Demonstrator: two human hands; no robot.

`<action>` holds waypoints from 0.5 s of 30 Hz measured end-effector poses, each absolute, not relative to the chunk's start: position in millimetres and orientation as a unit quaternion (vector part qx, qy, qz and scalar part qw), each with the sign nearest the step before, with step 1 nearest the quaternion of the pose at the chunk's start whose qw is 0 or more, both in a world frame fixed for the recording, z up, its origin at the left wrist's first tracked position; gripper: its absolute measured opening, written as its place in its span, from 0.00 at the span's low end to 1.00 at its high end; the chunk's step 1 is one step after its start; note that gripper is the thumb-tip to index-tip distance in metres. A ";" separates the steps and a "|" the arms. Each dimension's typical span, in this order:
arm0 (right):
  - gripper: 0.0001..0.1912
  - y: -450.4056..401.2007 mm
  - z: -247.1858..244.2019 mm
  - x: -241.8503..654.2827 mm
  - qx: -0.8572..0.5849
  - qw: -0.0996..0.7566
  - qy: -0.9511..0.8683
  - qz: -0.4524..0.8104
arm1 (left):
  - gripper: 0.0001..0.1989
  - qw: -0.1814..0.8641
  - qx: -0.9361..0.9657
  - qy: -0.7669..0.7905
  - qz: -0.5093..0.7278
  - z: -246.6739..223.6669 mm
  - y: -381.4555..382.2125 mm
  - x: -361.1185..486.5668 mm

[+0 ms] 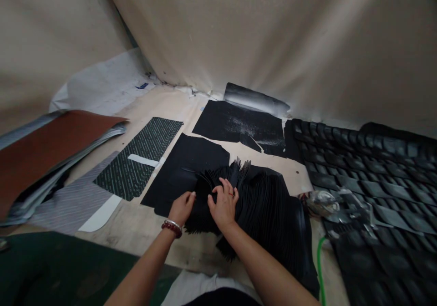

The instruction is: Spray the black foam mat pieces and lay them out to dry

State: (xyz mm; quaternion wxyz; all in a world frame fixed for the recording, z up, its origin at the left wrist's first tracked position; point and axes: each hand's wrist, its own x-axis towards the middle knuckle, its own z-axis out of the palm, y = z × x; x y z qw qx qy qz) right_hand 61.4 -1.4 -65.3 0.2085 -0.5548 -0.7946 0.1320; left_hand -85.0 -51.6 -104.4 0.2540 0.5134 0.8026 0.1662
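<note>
Two bare hands at a fanned stack of thin black sheet pieces, head view.

Head view. The fanned stack of thin black sheet pieces [264,206] lies at the near centre of the pale worktop [126,233], its pieces overlapping closely, with many edges raised. The left hand [182,207], with a bracelet of dark red beads [172,226] at the wrist, is at the left edge of the stack; its grip is nearly closed, thumb and index finger drawn together. Whether a piece is pinched between them cannot be told. The right hand [223,202], bearing a ring, is over the middle of the stack, its grip partly spread with the fingers bent onto the pieces.

A broad flat black sheet [191,158] lies just beyond the left hand. Farther off is a black sheet with whitish specks [239,121], adjoined by a curled dark grey sheet [256,100]. To the left are a dark green sheet with pale diagonal markings [124,174], a narrow white strip [142,160] across it, and, farther left, a reddish-brown sheet [61,137] atop a layered pile. To the right, black pieces in overlapping rows [392,183] extend near to far; a bright green cord [319,260] runs along their near left side. A beige hanging cloth [273,33] bounds the far side.
</note>
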 end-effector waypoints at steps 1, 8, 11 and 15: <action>0.05 -1.6 -65.5 61.4 -0.554 0.208 -0.795 0.131 | 0.24 0.207 0.476 0.839 0.162 -110.0 -50.2 -101.1; 0.06 -2.0 -67.1 65.2 -0.552 0.199 -0.801 0.118 | 0.28 0.229 0.329 0.915 0.038 -151.3 -36.2 -175.3; 0.05 -1.8 -68.0 67.5 -0.551 0.199 -0.802 0.114 | 0.18 0.264 0.389 0.881 0.054 -147.8 -36.1 -173.7; 0.05 -2.0 -68.6 70.3 -0.552 0.202 -0.802 0.110 | 0.12 0.167 0.503 0.836 0.142 -124.2 -44.7 -149.7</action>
